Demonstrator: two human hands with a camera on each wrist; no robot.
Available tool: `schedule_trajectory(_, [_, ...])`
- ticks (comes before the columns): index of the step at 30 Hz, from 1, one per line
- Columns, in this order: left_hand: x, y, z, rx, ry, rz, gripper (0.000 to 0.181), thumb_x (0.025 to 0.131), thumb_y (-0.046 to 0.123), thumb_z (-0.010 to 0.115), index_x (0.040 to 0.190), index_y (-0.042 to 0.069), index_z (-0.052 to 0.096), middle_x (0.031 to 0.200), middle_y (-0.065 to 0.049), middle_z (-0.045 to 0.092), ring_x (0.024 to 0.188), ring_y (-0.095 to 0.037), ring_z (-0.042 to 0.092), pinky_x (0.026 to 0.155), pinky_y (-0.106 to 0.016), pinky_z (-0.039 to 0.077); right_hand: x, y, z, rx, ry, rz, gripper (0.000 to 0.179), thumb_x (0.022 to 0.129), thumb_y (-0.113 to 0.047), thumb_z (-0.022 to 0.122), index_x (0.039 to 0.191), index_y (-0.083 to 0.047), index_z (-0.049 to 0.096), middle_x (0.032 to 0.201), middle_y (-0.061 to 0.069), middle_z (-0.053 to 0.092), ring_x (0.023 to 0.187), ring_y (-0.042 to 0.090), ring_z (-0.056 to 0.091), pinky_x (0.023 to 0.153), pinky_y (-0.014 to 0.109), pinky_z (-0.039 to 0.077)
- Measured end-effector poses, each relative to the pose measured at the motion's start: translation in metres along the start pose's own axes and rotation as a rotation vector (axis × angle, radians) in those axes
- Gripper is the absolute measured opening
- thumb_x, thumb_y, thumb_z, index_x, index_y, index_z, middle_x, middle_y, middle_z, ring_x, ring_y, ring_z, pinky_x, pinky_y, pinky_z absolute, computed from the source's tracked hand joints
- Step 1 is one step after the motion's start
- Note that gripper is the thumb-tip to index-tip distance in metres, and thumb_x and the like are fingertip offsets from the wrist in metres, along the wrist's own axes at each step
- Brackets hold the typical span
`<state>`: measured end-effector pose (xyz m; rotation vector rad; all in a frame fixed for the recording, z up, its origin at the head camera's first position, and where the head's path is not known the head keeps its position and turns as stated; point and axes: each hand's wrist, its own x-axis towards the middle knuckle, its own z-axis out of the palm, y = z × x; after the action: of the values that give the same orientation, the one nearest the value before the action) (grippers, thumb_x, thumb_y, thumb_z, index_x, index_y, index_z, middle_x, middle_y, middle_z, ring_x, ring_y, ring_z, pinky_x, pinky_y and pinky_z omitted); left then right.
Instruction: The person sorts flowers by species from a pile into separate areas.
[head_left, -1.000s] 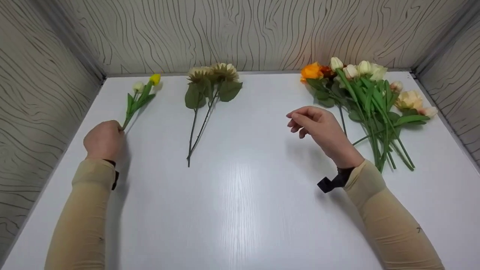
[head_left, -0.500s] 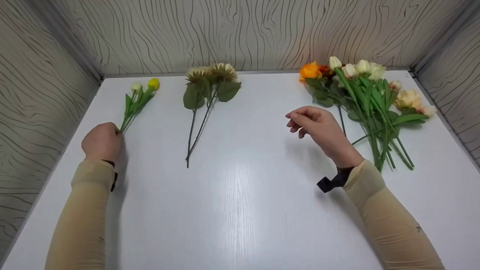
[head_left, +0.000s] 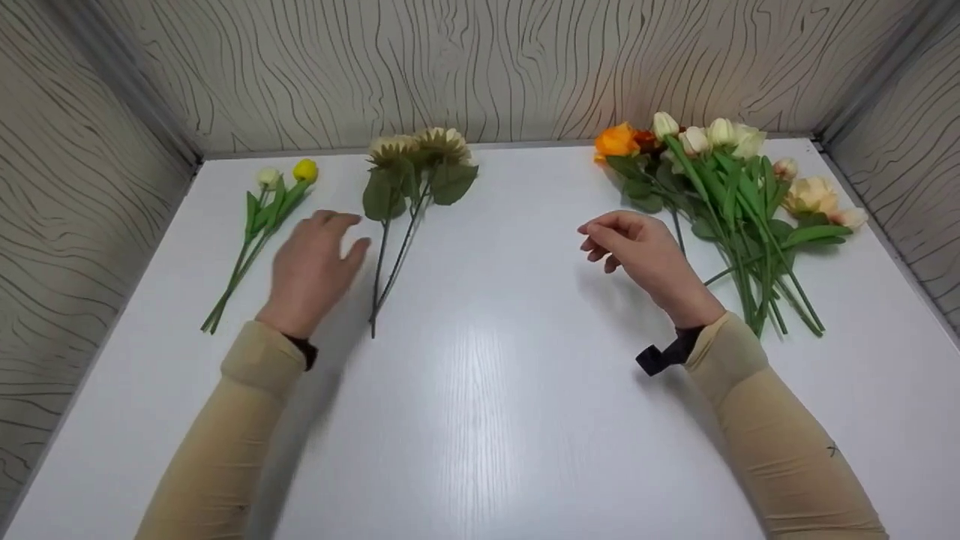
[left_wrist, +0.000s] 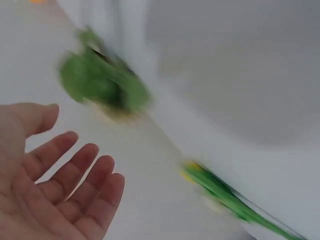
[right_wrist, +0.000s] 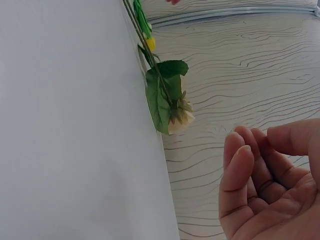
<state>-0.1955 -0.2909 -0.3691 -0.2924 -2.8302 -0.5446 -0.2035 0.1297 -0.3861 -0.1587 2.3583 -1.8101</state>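
Note:
My left hand (head_left: 311, 270) is over the table between two tulips and a pair of cream flowers (head_left: 420, 150). Its fingers are spread and hold nothing, as the left wrist view also shows. The white tulip (head_left: 268, 178) and the yellow tulip (head_left: 305, 170) lie at the far left, their green stems crossing. The cream flowers, with broad dark leaves, lie heads toward the back wall, just right of the left hand. My right hand (head_left: 637, 247) hovers left of a heap of flowers with fingers loosely bent and nothing in them.
The heap at the back right holds an orange flower (head_left: 619, 141), white tulips (head_left: 722, 133) and a peach flower (head_left: 811, 196), with green stems pointing toward me. Wood-patterned panels (head_left: 510, 67) wall in the white table (head_left: 480, 420) at the back and sides.
My left hand has let go of the two tulips' stems, leaving them on the table, and has moved right toward the cream flowers. My right hand has stayed nearly still.

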Motion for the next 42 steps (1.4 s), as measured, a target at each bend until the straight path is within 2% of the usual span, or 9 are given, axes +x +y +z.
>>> schedule_trajectory(4, [0.001,0.067,0.021,-0.071,-0.032,0.185,0.04,0.101,0.028,0.068,0.135,0.007,0.064,0.131,-0.014,0.063,0.119,-0.032,0.059,0.098,-0.046,0.051,0.002,0.005,-0.014,-0.05,0.05,0.049,0.036,0.104,-0.037,0.063,0.122,-0.007,0.069,0.114,0.019,0.068,0.096,0.025,0.065,0.074,0.027,0.055])
schedule_trajectory(8, [-0.004,0.122,0.041,-0.084,-0.084,0.366,0.044,0.101,0.031,0.068,0.138,0.008,0.063,0.134,-0.011,0.063,0.124,-0.029,0.058,0.104,-0.042,0.047,0.002,0.005,-0.035,-0.131,0.086,0.08,0.038,0.104,-0.04,0.061,0.124,-0.008,0.068,0.117,0.017,0.068,0.1,0.028,0.064,0.076,0.027,0.056])
schedule_trajectory(12, [-0.012,0.163,0.055,-0.08,-0.152,0.51,0.045,0.102,0.033,0.066,0.141,0.011,0.061,0.137,-0.009,0.062,0.126,-0.027,0.057,0.104,-0.04,0.047,-0.003,0.004,-0.063,-0.19,0.153,0.115,0.043,0.104,-0.043,0.059,0.127,-0.008,0.066,0.116,0.011,0.069,0.102,0.028,0.064,0.076,0.027,0.056])
schedule_trajectory(16, [-0.019,0.187,0.063,-0.086,-0.207,0.583,0.046,0.102,0.034,0.065,0.143,0.014,0.06,0.139,-0.006,0.061,0.127,-0.024,0.057,0.104,-0.038,0.047,-0.012,0.006,-0.096,-0.258,0.259,0.149,0.049,0.103,-0.047,0.058,0.131,-0.008,0.063,0.111,0.003,0.069,0.098,0.02,0.063,0.073,0.025,0.054])
schedule_trajectory(19, [-0.022,0.195,0.066,-0.087,-0.222,0.619,0.047,0.102,0.034,0.066,0.143,0.014,0.06,0.139,-0.006,0.061,0.126,-0.022,0.057,0.103,-0.037,0.048,-0.023,0.011,-0.123,-0.379,0.33,0.18,0.055,0.103,-0.052,0.054,0.135,-0.008,0.062,0.114,0.003,0.065,0.097,0.018,0.06,0.07,0.025,0.052])
schedule_trajectory(22, [-0.024,0.197,0.068,-0.077,-0.221,0.642,0.045,0.101,0.034,0.066,0.142,0.015,0.061,0.138,-0.005,0.061,0.125,-0.022,0.058,0.102,-0.036,0.049,-0.036,0.022,-0.148,-0.541,0.379,0.192,0.058,0.105,-0.05,0.049,0.137,-0.004,0.061,0.121,0.013,0.063,0.099,0.022,0.057,0.072,0.03,0.048])
schedule_trajectory(26, [-0.024,0.197,0.072,-0.082,-0.239,0.649,0.043,0.101,0.033,0.066,0.141,0.015,0.062,0.138,-0.004,0.061,0.123,-0.022,0.059,0.1,-0.035,0.05,-0.052,0.039,-0.17,-0.685,0.379,0.212,0.054,0.106,-0.041,0.046,0.131,0.005,0.063,0.126,0.028,0.061,0.102,0.036,0.056,0.075,0.043,0.045])
schedule_trajectory(31, [-0.025,0.197,0.074,-0.101,-0.282,0.627,0.042,0.102,0.033,0.066,0.14,0.016,0.063,0.139,-0.003,0.06,0.124,-0.021,0.058,0.1,-0.035,0.05,-0.064,0.051,-0.18,-0.734,0.277,0.268,0.051,0.104,-0.035,0.055,0.122,0.011,0.065,0.122,0.034,0.061,0.102,0.045,0.057,0.074,0.049,0.046])
schedule_trajectory(42, [-0.023,0.19,0.079,-0.115,-0.268,0.617,0.041,0.102,0.033,0.065,0.139,0.015,0.064,0.137,-0.003,0.062,0.124,-0.02,0.059,0.1,-0.033,0.049,-0.068,0.052,-0.188,-0.751,0.142,0.368,0.044,0.099,-0.032,0.066,0.108,0.012,0.068,0.091,0.018,0.067,0.079,0.031,0.059,0.058,0.037,0.046])
